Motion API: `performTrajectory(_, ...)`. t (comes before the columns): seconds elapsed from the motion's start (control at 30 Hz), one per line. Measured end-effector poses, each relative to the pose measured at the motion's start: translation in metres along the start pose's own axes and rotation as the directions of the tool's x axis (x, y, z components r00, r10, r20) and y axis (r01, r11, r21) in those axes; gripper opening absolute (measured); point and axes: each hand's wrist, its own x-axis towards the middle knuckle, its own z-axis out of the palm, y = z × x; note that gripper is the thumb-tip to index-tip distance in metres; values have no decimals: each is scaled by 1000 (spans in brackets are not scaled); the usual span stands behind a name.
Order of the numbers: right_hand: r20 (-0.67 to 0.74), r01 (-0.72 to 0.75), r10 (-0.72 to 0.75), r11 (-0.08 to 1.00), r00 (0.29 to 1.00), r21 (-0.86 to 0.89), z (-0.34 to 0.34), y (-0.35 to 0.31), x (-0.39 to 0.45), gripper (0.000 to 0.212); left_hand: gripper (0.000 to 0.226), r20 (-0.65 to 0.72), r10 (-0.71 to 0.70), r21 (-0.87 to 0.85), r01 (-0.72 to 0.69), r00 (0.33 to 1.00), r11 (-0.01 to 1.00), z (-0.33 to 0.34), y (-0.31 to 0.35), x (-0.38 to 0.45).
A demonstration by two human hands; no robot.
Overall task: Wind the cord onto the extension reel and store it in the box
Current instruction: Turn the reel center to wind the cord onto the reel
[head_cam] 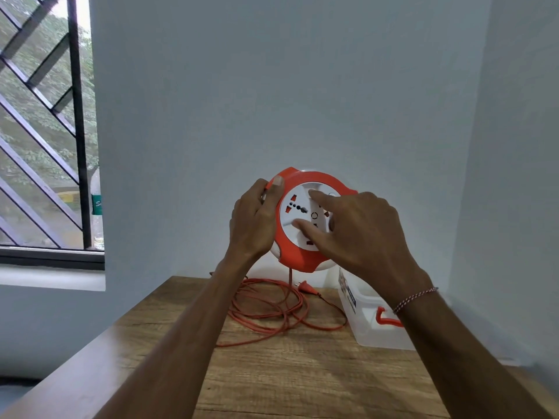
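Observation:
I hold a round orange and white extension reel (298, 255) upright in the air above the table, its white socket face toward me. My left hand (254, 219) grips its left rim, thumb on the orange edge. My right hand (357, 231) rests on the white centre disc, thumb and forefinger spread across it. An orange cord (272, 309) hangs from the reel's bottom and lies in loose loops on the table, its plug (305, 287) near the wall. A clear plastic box (372, 319) with an orange latch stands at the right, partly hidden by my right forearm.
The wooden table (302, 379) stands in a corner, with walls close behind and on the right. A barred window (45, 131) is at the left, with a bottle on its sill.

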Motion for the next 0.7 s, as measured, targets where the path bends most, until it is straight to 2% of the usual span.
performTrajectory(0.1, -16, 35, -34, 999, 999, 30, -2, 2, 1, 60, 59, -10, -5, -16, 5, 1000, 1000, -1, 0, 0)
performTrajectory(0.23, 3, 139, -139, 986, 990, 91, -11, 6, 3, 24, 56, -16, -14, -14, 14, 1000, 1000, -2, 0, 1)
performTrajectory(0.33, 145, 203, -213, 976, 966, 80, -14, 6, 3, 33, 53, -14, -9, -10, 9, 1000, 1000, -1, 0, 1)
performTrajectory(0.5, 219, 218, -223, 975, 950, 47, -19, -5, 2, 59, 56, -17, -19, -19, 19, 1000, 1000, -1, -1, 1)
performTrajectory(0.7, 225, 223, -221, 975, 949, 16, -21, -4, 3, 54, 55, -20, -19, -16, 19, 1000, 1000, -1, 1, 1)
